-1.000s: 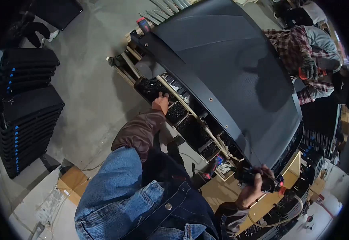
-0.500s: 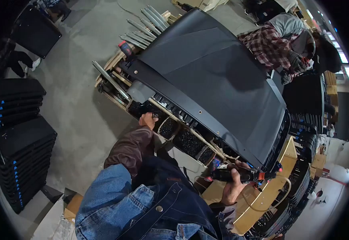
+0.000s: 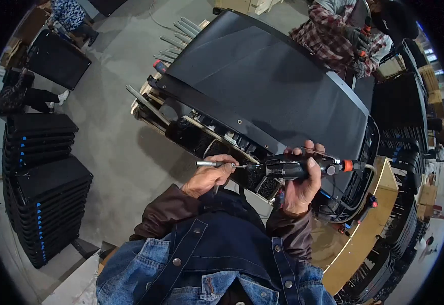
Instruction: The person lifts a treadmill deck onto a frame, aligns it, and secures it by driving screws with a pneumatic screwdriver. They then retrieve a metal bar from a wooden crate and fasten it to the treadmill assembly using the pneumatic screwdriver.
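Note:
My right hand [image 3: 302, 188] is wrapped around a black power screwdriver [image 3: 288, 168] with an orange ring at its rear, its bit aimed left. My left hand [image 3: 209, 179] is closed at the tip of that bit, and a silver metal cylinder [image 3: 209, 163] sticks out between its fingers. What the fingertips pinch at the bit's end is too small to make out. Just beyond both hands lies a large black panel [image 3: 262, 86], its near edge dotted with small holes. Below that edge run bins of small black parts [image 3: 201, 145], partly covered by my hands.
Across the panel a person in a plaid shirt [image 3: 323, 25] holds a tool with gloved hands. Stacked black panels [image 3: 54, 193] stand at left. Metal tubes [image 3: 183, 33] jut from the far bench end. A yellowish board [image 3: 354, 244] lies at right, and other people are at far left.
My left hand has come away from the parts bins to the screwdriver's tip, with the silver cylinder showing. My right hand has raised the screwdriver and brought it left. The view has shifted.

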Demonstrator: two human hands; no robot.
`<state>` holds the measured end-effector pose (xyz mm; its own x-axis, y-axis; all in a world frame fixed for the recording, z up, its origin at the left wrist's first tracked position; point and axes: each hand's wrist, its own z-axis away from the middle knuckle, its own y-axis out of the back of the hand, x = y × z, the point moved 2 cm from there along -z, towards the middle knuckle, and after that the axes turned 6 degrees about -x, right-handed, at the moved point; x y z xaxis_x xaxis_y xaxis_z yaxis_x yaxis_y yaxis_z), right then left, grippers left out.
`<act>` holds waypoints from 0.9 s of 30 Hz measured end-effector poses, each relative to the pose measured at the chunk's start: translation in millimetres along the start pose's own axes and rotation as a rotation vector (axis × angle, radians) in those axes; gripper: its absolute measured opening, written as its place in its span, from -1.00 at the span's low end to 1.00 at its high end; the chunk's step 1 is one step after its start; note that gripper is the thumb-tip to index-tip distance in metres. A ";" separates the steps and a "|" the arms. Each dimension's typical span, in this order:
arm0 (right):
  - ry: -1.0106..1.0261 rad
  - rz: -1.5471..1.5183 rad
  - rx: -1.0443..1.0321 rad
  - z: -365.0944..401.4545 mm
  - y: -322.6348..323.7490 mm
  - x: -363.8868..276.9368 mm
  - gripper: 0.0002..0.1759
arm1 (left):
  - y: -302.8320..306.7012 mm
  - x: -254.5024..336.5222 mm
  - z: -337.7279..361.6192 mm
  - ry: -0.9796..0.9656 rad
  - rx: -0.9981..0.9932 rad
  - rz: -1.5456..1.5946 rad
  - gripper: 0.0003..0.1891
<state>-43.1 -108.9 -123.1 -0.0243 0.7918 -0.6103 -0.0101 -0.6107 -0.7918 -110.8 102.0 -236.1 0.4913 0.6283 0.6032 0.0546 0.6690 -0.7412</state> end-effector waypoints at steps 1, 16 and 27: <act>0.005 -0.009 0.004 2.0 4.0 -3.1 -0.54 | -7.8 -3.4 -0.5 -0.027 -0.023 0.005 -0.74; 0.051 -0.058 0.215 29.2 54.9 -20.6 -0.52 | -43.1 -11.8 -8.0 -0.088 0.038 -0.363 -0.87; 0.073 0.099 0.266 22.3 49.8 14.5 -0.54 | -23.0 24.9 -14.3 0.015 0.068 -0.711 -0.90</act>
<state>-66.2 -128.1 -170.9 0.0332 0.7211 -0.6920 -0.2732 -0.6595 -0.7003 -87.5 96.5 -208.2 0.3693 0.0256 0.9290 0.3119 0.9382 -0.1498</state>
